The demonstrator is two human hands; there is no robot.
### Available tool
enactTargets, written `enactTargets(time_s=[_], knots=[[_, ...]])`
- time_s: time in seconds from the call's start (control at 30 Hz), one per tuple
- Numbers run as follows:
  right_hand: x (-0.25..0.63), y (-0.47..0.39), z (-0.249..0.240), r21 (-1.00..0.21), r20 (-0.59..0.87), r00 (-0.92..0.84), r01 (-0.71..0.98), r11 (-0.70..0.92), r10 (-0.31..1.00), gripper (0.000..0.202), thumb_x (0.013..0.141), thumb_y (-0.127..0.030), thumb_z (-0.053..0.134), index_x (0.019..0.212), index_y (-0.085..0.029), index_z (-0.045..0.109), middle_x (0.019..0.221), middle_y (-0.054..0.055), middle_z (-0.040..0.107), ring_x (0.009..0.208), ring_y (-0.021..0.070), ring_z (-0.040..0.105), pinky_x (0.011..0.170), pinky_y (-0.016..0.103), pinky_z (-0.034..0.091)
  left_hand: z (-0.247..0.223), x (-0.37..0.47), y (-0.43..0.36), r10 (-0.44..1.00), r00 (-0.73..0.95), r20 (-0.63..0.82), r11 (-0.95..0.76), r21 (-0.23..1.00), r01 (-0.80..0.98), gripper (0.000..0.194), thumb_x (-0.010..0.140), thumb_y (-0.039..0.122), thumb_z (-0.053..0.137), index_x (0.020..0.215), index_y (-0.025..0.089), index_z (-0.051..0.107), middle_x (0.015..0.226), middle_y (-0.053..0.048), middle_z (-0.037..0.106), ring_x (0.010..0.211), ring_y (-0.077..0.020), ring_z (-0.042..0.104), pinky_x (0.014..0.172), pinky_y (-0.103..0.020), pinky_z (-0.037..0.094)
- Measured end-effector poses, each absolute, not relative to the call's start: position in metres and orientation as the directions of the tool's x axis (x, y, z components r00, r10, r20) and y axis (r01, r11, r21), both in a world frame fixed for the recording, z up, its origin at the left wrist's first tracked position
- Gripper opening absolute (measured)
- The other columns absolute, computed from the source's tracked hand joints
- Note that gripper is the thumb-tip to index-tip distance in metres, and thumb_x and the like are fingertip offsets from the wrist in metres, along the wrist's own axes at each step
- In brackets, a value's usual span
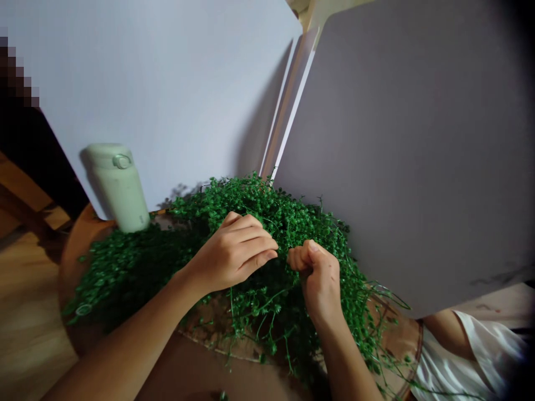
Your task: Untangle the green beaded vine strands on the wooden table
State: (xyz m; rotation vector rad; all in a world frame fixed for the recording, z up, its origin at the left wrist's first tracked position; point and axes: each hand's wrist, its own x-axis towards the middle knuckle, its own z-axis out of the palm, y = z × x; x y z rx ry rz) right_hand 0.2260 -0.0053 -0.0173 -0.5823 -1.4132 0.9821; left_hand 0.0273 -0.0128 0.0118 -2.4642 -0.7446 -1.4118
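Leafy green fine-stemmed plants point(298, 220): heaped, left edge to right edge, round brown table point(73, 245). Left hand point(238, 250): over heap, palm down, fingers loosely bent rightward; grip indeterminable. Right hand point(320, 273): clenched, thumb uppermost; contents hidden.

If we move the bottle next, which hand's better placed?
Likely left. The left hand is nearer the bottle; the right hand, curled in a fist over the greenery, would have to cross the left.

Your setting is an indoor room, its type indeterminate. Note the wood-toned floor point(25, 301), round table point(77, 239) and white panel point(159, 83) before you.
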Motion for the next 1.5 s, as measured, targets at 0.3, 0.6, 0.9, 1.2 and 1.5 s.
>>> enactTargets(time_s=[0.3,0.6,0.9,1.2,1.5], knots=[[0.230,-0.009,-0.006,-0.686,0.666,-0.328,0.084,0.723,0.670,0.028,0.106,-0.034,0.052,0.090,-0.020,0.070,0.089,0.004,0.056,0.082,0.0162,0.052,0.074,0.031,0.040,0.010,0.027,-0.011,0.314,0.402,0.860,-0.827,0.040,0.561,0.016,0.105,0.028,0.055,0.108,0.018,0.067,0.094,-0.002,0.074,0.092,-0.0179,0.061,0.085,-0.035,0.036],[0.221,-0.010,-0.002,-0.919,0.307,-0.240,-0.326,0.221,0.921,0.013,0.095,-0.031,0.069,0.102,-0.021,0.072,0.082,-0.001,0.049,0.056,0.0067,0.035,0.048,0.019,0.036,0.011,0.026,-0.012,0.323,0.348,0.880,-0.798,0.055,0.600,0.016,0.105,0.026,0.053,0.110,0.018,0.066,0.095,-0.002,0.075,0.094,-0.0189,0.063,0.085,-0.035,0.038],[0.219,-0.014,0.005,-0.873,0.096,-0.346,-0.479,-0.088,0.933,0.022,0.086,-0.030,0.079,0.101,-0.018,0.067,0.084,-0.004,0.042,0.054,0.0048,0.017,0.035,0.012,0.016,0.013,0.027,-0.012,0.331,0.332,0.883,-0.785,0.063,0.616,0.017,0.105,0.024,0.051,0.107,0.018,0.066,0.094,-0.002,0.076,0.094,-0.0187,0.064,0.084,-0.035,0.039],[0.220,-0.014,0.004,-0.850,0.063,-0.216,-0.524,-0.061,0.974,0.039,0.087,-0.047,0.077,0.082,-0.021,0.049,0.067,-0.010,0.025,0.046,0.0036,0.007,0.033,0.013,0.011,0.011,0.027,-0.011,0.335,0.340,0.879,-0.802,0.077,0.592,0.016,0.105,0.024,0.052,0.108,0.018,0.066,0.098,-0.002,0.075,0.097,-0.0188,0.062,0.089,-0.035,0.039],[0.223,-0.018,0.000,-0.888,0.141,-0.223,-0.459,0.024,0.965,0.048,0.090,-0.062,0.069,0.077,-0.023,0.046,0.057,-0.012,0.015,0.041,0.0040,0.005,0.033,0.015,0.014,0.012,0.027,-0.013,0.340,0.347,0.874,-0.811,0.085,0.579,0.018,0.106,0.026,0.051,0.109,0.019,0.067,0.100,-0.002,0.075,0.098,-0.0185,0.063,0.089,-0.035,0.042]])
